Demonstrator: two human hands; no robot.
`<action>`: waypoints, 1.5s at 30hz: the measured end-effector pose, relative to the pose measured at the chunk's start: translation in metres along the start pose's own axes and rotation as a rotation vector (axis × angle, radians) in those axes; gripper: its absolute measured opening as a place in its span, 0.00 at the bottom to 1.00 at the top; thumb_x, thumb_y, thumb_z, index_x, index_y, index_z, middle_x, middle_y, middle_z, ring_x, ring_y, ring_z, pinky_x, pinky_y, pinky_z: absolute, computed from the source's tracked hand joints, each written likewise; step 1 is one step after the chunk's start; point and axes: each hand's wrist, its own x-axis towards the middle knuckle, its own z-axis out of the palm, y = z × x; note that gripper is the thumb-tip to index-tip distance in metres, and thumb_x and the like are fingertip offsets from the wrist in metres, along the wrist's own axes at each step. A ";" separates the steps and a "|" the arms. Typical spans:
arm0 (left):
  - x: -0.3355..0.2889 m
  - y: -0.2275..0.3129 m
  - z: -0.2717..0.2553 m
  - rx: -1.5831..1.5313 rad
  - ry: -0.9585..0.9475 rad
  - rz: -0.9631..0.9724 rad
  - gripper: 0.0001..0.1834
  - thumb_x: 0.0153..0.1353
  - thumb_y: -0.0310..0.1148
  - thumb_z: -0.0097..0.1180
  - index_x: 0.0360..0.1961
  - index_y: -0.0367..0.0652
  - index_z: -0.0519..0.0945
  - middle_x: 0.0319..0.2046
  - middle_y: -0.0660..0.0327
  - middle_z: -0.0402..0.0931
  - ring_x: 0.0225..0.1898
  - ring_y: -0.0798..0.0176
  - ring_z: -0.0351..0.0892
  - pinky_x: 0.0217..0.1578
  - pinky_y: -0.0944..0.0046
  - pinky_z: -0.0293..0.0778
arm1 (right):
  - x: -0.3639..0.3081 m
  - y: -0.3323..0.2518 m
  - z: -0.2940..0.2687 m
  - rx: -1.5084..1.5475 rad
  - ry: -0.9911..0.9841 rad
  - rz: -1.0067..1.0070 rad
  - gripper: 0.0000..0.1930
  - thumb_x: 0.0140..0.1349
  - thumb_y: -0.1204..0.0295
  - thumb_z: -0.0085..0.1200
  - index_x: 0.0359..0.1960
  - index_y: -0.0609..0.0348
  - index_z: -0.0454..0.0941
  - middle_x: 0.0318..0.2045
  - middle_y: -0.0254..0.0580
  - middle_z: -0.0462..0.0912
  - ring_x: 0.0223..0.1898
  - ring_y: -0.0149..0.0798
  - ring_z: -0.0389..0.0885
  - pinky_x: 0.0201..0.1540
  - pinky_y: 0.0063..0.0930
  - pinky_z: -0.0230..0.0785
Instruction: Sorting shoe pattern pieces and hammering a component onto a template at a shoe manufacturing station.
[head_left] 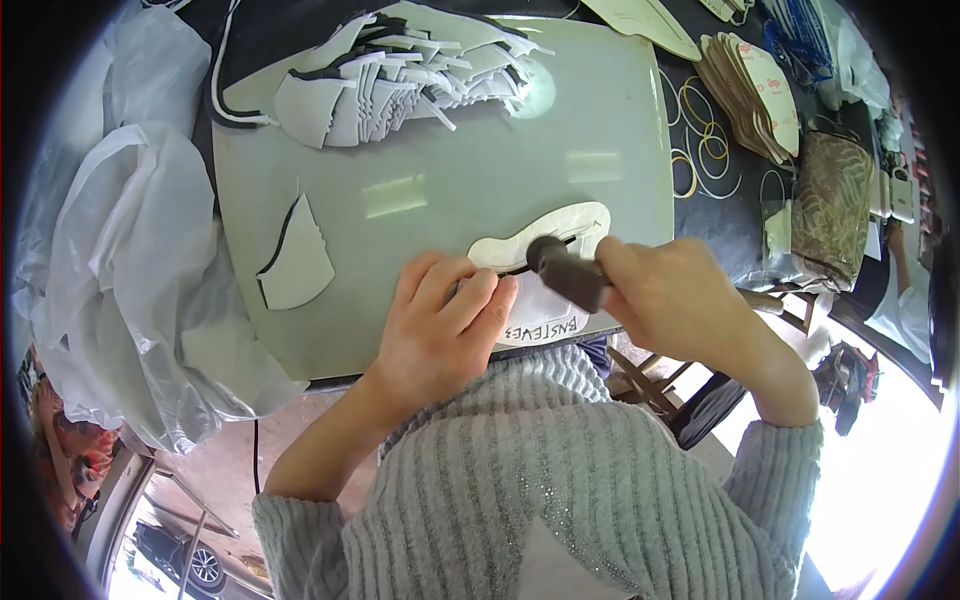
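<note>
At the front edge of the table, my right hand [660, 295] is closed around a hammer [570, 275], whose dark head hangs over a white, sole-shaped piece [510, 247]. A narrow black strip shows beside the head. My left hand [440, 310] is bent over the near left end of the piece, fingertips pressed down at its edge; what lies under them is partly hidden. A white panel with handwriting [545, 328] lies beneath, toward my body. Left of my hands rests a single white piece with black edging [297, 255].
A heap of white, black-edged pieces [400, 85] covers the far part of the grey-green board [450, 175]. Clear plastic sheeting [130, 270] drapes along the left. To the right lie thin looped bands [705, 135], stacked brown-and-white insole shapes [750, 95] and a patterned pouch [832, 205].
</note>
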 end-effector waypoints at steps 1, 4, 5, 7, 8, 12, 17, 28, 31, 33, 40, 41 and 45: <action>-0.001 0.002 0.000 -0.011 0.000 -0.003 0.15 0.43 0.21 0.63 0.37 0.38 0.84 0.36 0.62 0.73 0.37 0.59 0.73 0.39 0.57 0.69 | -0.004 -0.001 -0.002 0.047 0.138 -0.006 0.17 0.67 0.58 0.49 0.29 0.61 0.69 0.12 0.43 0.74 0.16 0.50 0.76 0.19 0.43 0.66; 0.002 0.002 -0.002 -0.028 -0.020 0.012 0.15 0.43 0.21 0.63 0.36 0.38 0.83 0.36 0.62 0.73 0.37 0.59 0.73 0.39 0.56 0.69 | -0.002 -0.005 0.007 -0.046 -0.124 0.053 0.18 0.67 0.58 0.49 0.28 0.61 0.69 0.13 0.44 0.75 0.17 0.50 0.77 0.20 0.43 0.67; 0.002 0.001 -0.002 -0.024 -0.019 0.012 0.15 0.43 0.21 0.63 0.36 0.38 0.83 0.36 0.62 0.73 0.37 0.59 0.73 0.39 0.56 0.69 | 0.000 -0.006 0.004 -0.047 -0.122 0.049 0.18 0.67 0.58 0.49 0.28 0.61 0.69 0.13 0.44 0.75 0.17 0.50 0.77 0.20 0.43 0.67; 0.000 0.001 0.000 -0.001 0.000 0.020 0.14 0.44 0.21 0.63 0.36 0.38 0.83 0.36 0.62 0.73 0.37 0.58 0.73 0.39 0.56 0.69 | -0.001 -0.007 -0.006 -0.034 -0.114 0.071 0.19 0.67 0.58 0.49 0.27 0.62 0.69 0.14 0.45 0.75 0.18 0.51 0.77 0.21 0.43 0.68; 0.000 0.001 0.000 -0.002 0.000 0.020 0.14 0.44 0.21 0.63 0.36 0.38 0.83 0.36 0.62 0.73 0.37 0.58 0.73 0.39 0.56 0.69 | -0.003 -0.004 -0.004 0.032 0.000 0.065 0.19 0.67 0.58 0.49 0.27 0.62 0.69 0.14 0.46 0.75 0.18 0.53 0.77 0.22 0.43 0.68; 0.001 0.004 -0.003 -0.042 -0.011 -0.018 0.17 0.44 0.21 0.62 0.39 0.39 0.83 0.36 0.62 0.73 0.37 0.58 0.73 0.40 0.57 0.69 | -0.004 -0.008 0.003 0.008 -0.089 0.099 0.19 0.66 0.58 0.50 0.27 0.63 0.70 0.14 0.47 0.75 0.18 0.53 0.77 0.22 0.44 0.68; 0.010 0.004 -0.011 -0.105 -0.134 -0.092 0.19 0.46 0.22 0.61 0.43 0.41 0.83 0.35 0.63 0.73 0.38 0.58 0.72 0.42 0.55 0.67 | -0.003 -0.004 0.002 -0.004 -0.117 0.109 0.19 0.66 0.58 0.50 0.27 0.63 0.70 0.13 0.47 0.75 0.17 0.53 0.76 0.22 0.44 0.68; 0.003 0.003 -0.001 0.011 -0.029 0.044 0.14 0.45 0.22 0.63 0.37 0.37 0.84 0.33 0.64 0.72 0.35 0.60 0.72 0.41 0.55 0.69 | -0.004 -0.004 0.005 0.015 -0.115 0.092 0.19 0.66 0.56 0.49 0.28 0.62 0.69 0.13 0.46 0.75 0.16 0.52 0.76 0.20 0.42 0.67; 0.002 0.003 -0.001 0.012 -0.027 0.052 0.13 0.45 0.21 0.63 0.36 0.37 0.83 0.33 0.64 0.72 0.36 0.60 0.73 0.41 0.55 0.70 | -0.001 -0.002 0.006 -0.008 -0.134 0.053 0.20 0.67 0.56 0.49 0.28 0.62 0.70 0.12 0.45 0.74 0.15 0.51 0.75 0.19 0.42 0.66; -0.001 0.002 0.001 0.013 -0.009 0.059 0.12 0.45 0.21 0.63 0.35 0.36 0.83 0.33 0.63 0.72 0.37 0.59 0.73 0.40 0.55 0.71 | -0.002 0.001 0.008 -0.016 -0.114 0.028 0.20 0.66 0.56 0.50 0.27 0.62 0.70 0.11 0.45 0.73 0.15 0.51 0.75 0.19 0.41 0.65; -0.002 0.000 -0.004 -0.034 0.005 0.005 0.14 0.43 0.22 0.67 0.35 0.35 0.82 0.35 0.60 0.73 0.38 0.55 0.75 0.38 0.54 0.74 | 0.004 0.007 0.006 0.022 -0.140 -0.031 0.20 0.66 0.56 0.50 0.27 0.61 0.70 0.11 0.44 0.73 0.15 0.50 0.75 0.19 0.41 0.65; -0.002 -0.001 -0.005 -0.035 0.004 0.003 0.14 0.43 0.22 0.67 0.35 0.35 0.82 0.35 0.60 0.73 0.38 0.55 0.75 0.38 0.54 0.74 | 0.005 0.006 0.005 0.020 -0.157 -0.039 0.20 0.66 0.56 0.50 0.27 0.61 0.70 0.11 0.43 0.73 0.15 0.50 0.75 0.19 0.41 0.65; -0.002 -0.003 -0.007 -0.074 -0.003 -0.020 0.15 0.43 0.22 0.68 0.35 0.35 0.81 0.36 0.60 0.73 0.38 0.54 0.75 0.37 0.56 0.74 | 0.009 0.001 0.001 0.024 -0.208 -0.064 0.19 0.66 0.56 0.51 0.27 0.61 0.70 0.11 0.42 0.72 0.15 0.49 0.75 0.20 0.41 0.66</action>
